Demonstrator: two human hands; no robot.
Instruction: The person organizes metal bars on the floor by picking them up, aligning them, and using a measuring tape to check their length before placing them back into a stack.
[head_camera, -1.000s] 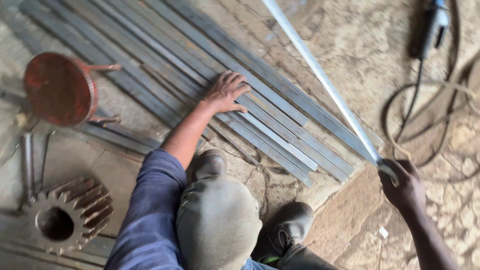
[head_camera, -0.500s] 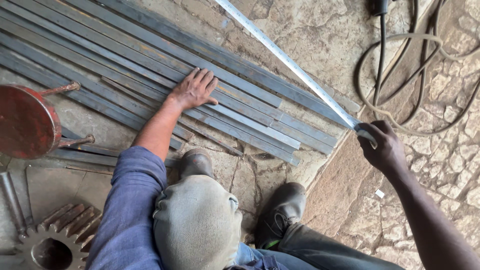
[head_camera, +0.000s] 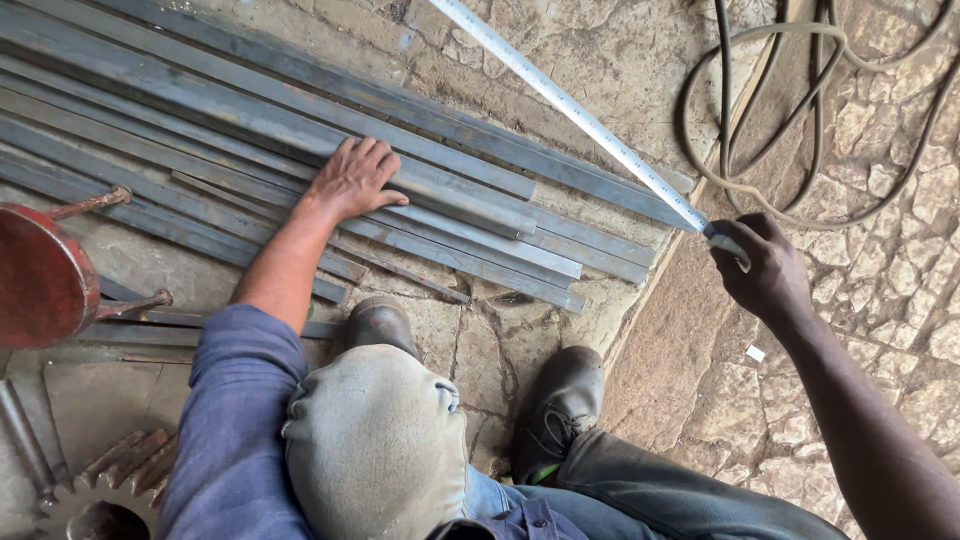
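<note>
- Left hand (head_camera: 352, 177) flat, fingers spread, palm down on the steel bars (head_camera: 200, 110), gripping nothing.
- Bars lie side by side on the stone floor (head_camera: 640, 60), ends staggered near the floor's step edge.
- Right hand (head_camera: 762, 265) clenched on the tape measure (head_camera: 570, 108), just past the bar ends.
- Tape blade runs from that hand diagonally over the far bars' ends.
- Coiled cable (head_camera: 800, 120) beyond the right hand.
- Red disc (head_camera: 40, 275) and gear (head_camera: 95, 495) on the bars' near side; boots (head_camera: 560, 400) below the bar ends.
</note>
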